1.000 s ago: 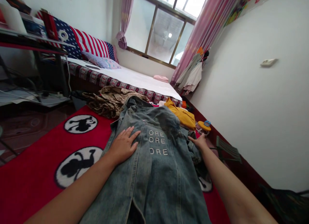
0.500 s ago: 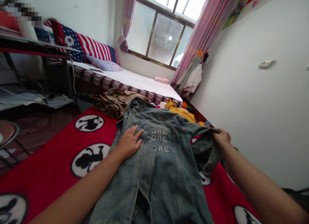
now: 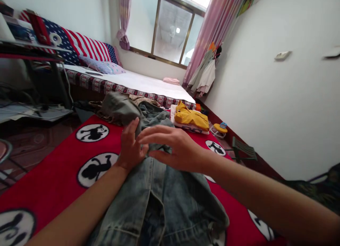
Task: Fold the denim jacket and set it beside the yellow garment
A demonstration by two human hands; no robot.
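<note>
A blue-grey denim jacket (image 3: 183,200) lies on the red blanket, its slit hem nearest me. Its right side is turned over toward the left, and the sleeve (image 3: 120,108), blurred, flops past the left edge by the collar. My left hand (image 3: 131,143) rests on the jacket's left part, fingers pointing up and apart. Just right of it, my right hand (image 3: 172,145) hovers over the jacket with its fingers stretched out, holding nothing. The pale lettering on the jacket's back is hidden.
A folded yellow garment (image 3: 191,116) tops a stack beyond the jacket. A crumpled tan garment (image 3: 145,99) lies behind the collar. The red blanket (image 3: 61,171) has round white patches. A bed (image 3: 148,81) stands under the window; a small green stool (image 3: 243,148) is at right.
My right hand has swung left from the right sleeve, which it has let go. The jacket's right side and sleeve have flipped over leftward, covering the lettering. My left hand's fingers have lifted.
</note>
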